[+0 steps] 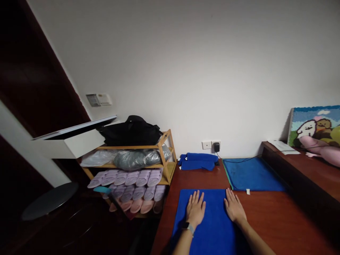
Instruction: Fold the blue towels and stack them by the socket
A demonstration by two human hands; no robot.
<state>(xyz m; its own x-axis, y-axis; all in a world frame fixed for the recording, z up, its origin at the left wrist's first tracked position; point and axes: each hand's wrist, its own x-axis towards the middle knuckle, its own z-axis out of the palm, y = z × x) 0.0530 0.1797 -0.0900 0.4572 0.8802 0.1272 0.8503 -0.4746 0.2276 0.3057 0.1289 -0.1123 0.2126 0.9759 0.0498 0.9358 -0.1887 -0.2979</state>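
The left hand (196, 209) and right hand (233, 206) lay flat, fingers spread and released, pressing down the blue towel (212, 230) beneath them.

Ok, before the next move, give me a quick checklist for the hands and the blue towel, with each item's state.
Left hand flat on the blue towel, holding nothing: ok.
Right hand flat on the towel, holding nothing: ok.
Towel lying flat on the wooden desk: ok.
Folded blue cloth apart from the towel: ok.
Blue mat not touching the towel: cannot tell.
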